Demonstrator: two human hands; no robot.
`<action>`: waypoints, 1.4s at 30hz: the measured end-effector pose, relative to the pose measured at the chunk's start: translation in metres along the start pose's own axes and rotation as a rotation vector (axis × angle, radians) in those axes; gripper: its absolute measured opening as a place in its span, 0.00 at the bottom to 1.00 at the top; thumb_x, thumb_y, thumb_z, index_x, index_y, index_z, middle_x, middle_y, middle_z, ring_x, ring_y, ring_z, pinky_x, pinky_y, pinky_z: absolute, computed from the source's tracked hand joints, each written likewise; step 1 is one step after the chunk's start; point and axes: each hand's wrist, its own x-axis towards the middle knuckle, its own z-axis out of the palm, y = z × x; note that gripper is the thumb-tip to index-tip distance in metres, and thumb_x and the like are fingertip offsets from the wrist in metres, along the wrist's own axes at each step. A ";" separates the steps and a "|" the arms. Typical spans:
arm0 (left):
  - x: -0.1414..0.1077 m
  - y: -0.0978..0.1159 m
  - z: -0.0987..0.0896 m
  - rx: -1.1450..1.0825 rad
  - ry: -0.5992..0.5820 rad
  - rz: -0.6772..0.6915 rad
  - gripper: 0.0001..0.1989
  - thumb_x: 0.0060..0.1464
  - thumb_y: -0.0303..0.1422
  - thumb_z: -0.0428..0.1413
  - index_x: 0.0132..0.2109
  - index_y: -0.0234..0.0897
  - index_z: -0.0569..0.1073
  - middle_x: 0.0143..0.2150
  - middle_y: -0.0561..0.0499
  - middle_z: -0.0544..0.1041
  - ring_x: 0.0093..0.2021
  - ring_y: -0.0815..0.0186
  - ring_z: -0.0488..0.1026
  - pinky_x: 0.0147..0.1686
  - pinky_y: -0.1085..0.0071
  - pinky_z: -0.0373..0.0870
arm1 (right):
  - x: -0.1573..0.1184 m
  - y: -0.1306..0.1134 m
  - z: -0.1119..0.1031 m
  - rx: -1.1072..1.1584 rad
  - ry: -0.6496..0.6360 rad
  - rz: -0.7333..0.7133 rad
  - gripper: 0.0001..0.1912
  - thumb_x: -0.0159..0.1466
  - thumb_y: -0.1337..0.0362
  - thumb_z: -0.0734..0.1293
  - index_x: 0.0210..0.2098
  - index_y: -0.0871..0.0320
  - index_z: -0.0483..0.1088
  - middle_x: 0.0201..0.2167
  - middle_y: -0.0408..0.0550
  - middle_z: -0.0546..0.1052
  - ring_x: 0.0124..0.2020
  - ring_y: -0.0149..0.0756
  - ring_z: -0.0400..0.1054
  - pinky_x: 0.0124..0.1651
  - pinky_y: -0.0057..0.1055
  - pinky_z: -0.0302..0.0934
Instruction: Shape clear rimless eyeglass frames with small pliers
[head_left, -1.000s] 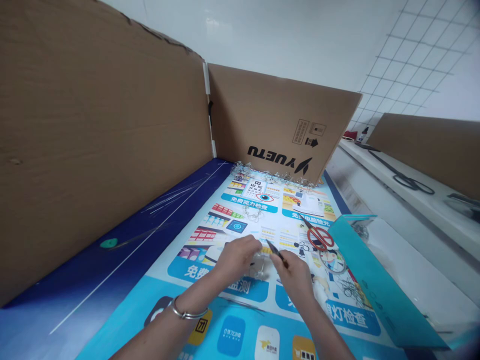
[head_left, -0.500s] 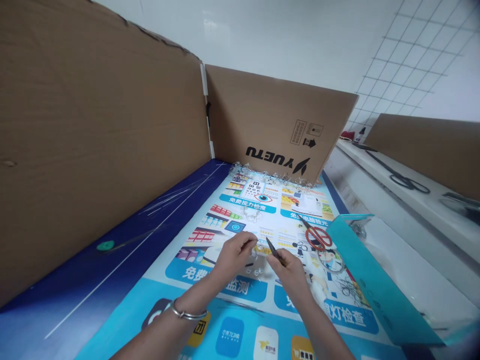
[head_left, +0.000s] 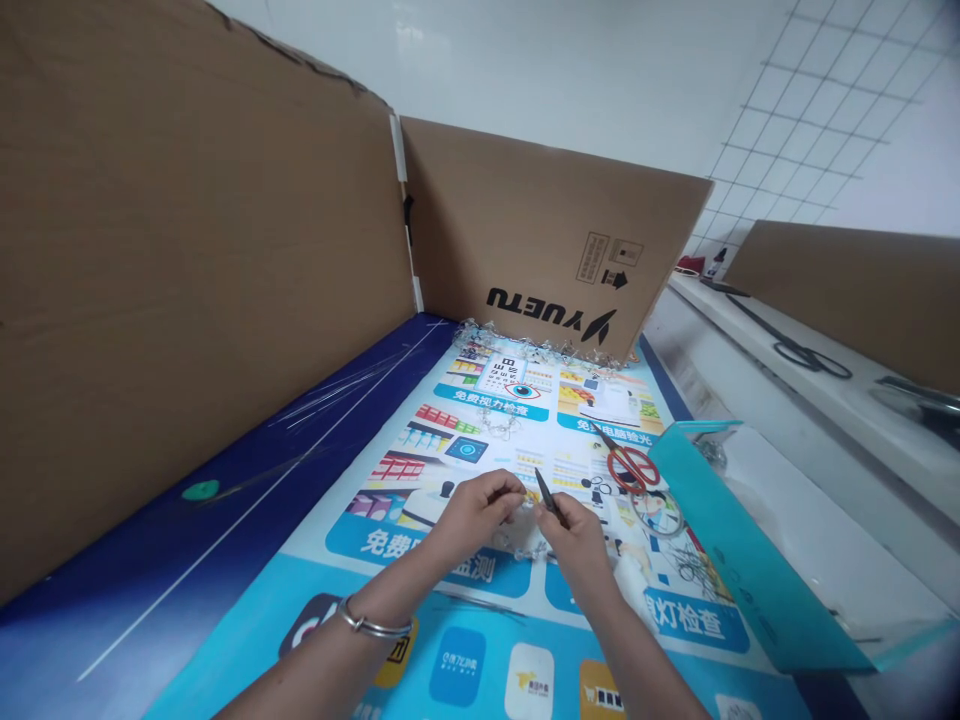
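Clear tangle: a small knot of glassy strands on the printed banner, just below and between both hands, partly hidden by them. Left hand: fingers narrow, thumb and forefinger pinched together near the tangle's upper edge, the pinched bit too small to make out. Silver bangle on that wrist. Right hand: fingers closed round a black pointed tool, tip raised and angled away, its exact type unclear. White tissue just beside the right wrist. Farther along the banner, a second small clump and a long heap of similar clear strands at the foot of a cardboard panel. Red-handled scissors and a loose dark wire coil off to the right, near a teal board.

Main risks, as a judgement: a slip of the tool under too much pressure, with a jab into the left fingers. Fine strands snagging on the tool tip or the bangle after a careless pull. Tiny pieces springing loose and vanishing against the busy print. Scissors open to a knock from a wide sweep of the right wrist.
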 end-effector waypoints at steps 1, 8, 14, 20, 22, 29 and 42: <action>0.000 0.000 0.000 -0.008 -0.011 0.000 0.07 0.50 0.30 0.48 0.33 0.35 0.70 0.23 0.54 0.69 0.25 0.71 0.66 0.26 0.77 0.62 | 0.000 0.000 0.000 -0.001 -0.003 0.002 0.13 0.56 0.58 0.61 0.20 0.58 0.57 0.17 0.37 0.54 0.22 0.26 0.48 0.23 0.22 0.44; -0.001 -0.006 0.005 0.122 -0.018 0.104 0.13 0.51 0.28 0.48 0.43 0.39 0.72 0.31 0.51 0.73 0.27 0.71 0.69 0.31 0.75 0.65 | -0.001 0.000 0.001 0.047 0.002 0.020 0.11 0.56 0.58 0.60 0.23 0.59 0.62 0.18 0.37 0.56 0.22 0.26 0.50 0.24 0.23 0.46; -0.002 -0.009 0.006 0.142 -0.047 0.140 0.14 0.54 0.29 0.46 0.42 0.39 0.73 0.32 0.50 0.73 0.27 0.71 0.69 0.29 0.76 0.65 | -0.001 0.002 0.003 0.098 -0.020 0.036 0.11 0.56 0.59 0.61 0.22 0.59 0.61 0.18 0.37 0.56 0.22 0.26 0.49 0.24 0.23 0.45; -0.002 -0.002 0.008 -0.031 -0.052 0.023 0.13 0.54 0.34 0.46 0.40 0.35 0.72 0.31 0.51 0.72 0.25 0.72 0.67 0.28 0.75 0.65 | -0.002 -0.001 0.004 0.244 -0.060 0.091 0.12 0.54 0.56 0.62 0.22 0.59 0.62 0.17 0.37 0.57 0.21 0.25 0.49 0.24 0.23 0.46; -0.001 0.000 0.009 -0.116 -0.070 -0.015 0.11 0.52 0.34 0.49 0.40 0.34 0.71 0.30 0.51 0.71 0.27 0.71 0.67 0.28 0.75 0.64 | -0.002 -0.003 0.003 0.290 -0.049 0.123 0.13 0.54 0.56 0.62 0.22 0.59 0.63 0.17 0.37 0.59 0.21 0.25 0.49 0.24 0.23 0.47; 0.001 -0.004 0.010 -0.191 -0.049 -0.070 0.06 0.48 0.31 0.51 0.35 0.34 0.68 0.26 0.54 0.67 0.25 0.73 0.64 0.26 0.76 0.62 | 0.000 -0.002 -0.002 0.341 -0.040 0.177 0.11 0.54 0.57 0.63 0.27 0.60 0.66 0.18 0.38 0.61 0.21 0.25 0.51 0.24 0.23 0.48; 0.001 0.001 0.007 -0.173 -0.083 -0.068 0.06 0.50 0.32 0.48 0.34 0.34 0.66 0.26 0.54 0.65 0.26 0.72 0.63 0.27 0.76 0.60 | -0.003 0.003 0.003 0.416 0.039 0.175 0.10 0.53 0.58 0.64 0.28 0.59 0.66 0.19 0.38 0.61 0.22 0.26 0.53 0.26 0.23 0.50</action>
